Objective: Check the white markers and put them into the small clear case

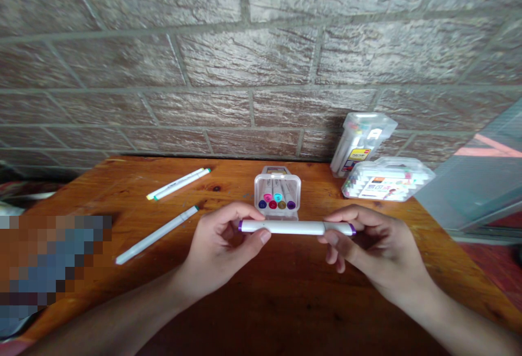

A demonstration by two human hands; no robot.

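A white marker with purple ends (296, 228) is held level between both my hands, above the table. My left hand (222, 242) pinches its left part between thumb and fingers. Near the right end, the thumb and fingers of my right hand (377, 244) close on it. Just behind the marker lies an open clear plastic case (299, 187), its mouth facing me. Several markers (277, 195) lie inside, with pink, cyan, blue, red, ochre and purple ends showing.
On the left of the wooden table (228, 301) lie a pair of white markers (179, 183) and a single marker (157, 235). An upright clear marker case (361, 144) and a lying marker case (387, 179) stand at the back right. A stone-block wall (261, 51) rises behind.
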